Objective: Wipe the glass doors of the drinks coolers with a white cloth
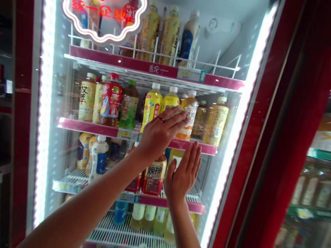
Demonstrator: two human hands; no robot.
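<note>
Reaches up the center of the frame with the left hand [164, 129], open and flat, with straight fingers close together, a thin dark ring on one, and nothing held. Raises the right hand [183, 175] just below and to the right, also open and empty, with fingers pointing up. Cannot tell about contact with any glass. Near the left fingertips, right of center, shows an orange-labeled bottle [191, 103], upright and partly covered, beside yellow bottles [153, 99] with smooth white caps. Behind and between the forearms, places a red-brown bottle [154, 179], squat and broad-shouldered. Left of these, on the same row as the yellow ones, lines up a green-capped bottle [129, 107] and a red-capped bottle [111, 98] in glossy wrap. One row lower, left of center, has a blue-and-white bottle [98, 159] partly behind the left forearm. At upper left, hangs a scalloped glowing sign [96, 37] across the top-row bottles, also screened by a thin white wire guard [216, 61]. Runs beaded light strips [45, 59] down both sides, inside a smooth dark-red cooler frame [272, 115]. At far right, includes another cooler [320, 155], dimmer and blurred
</note>
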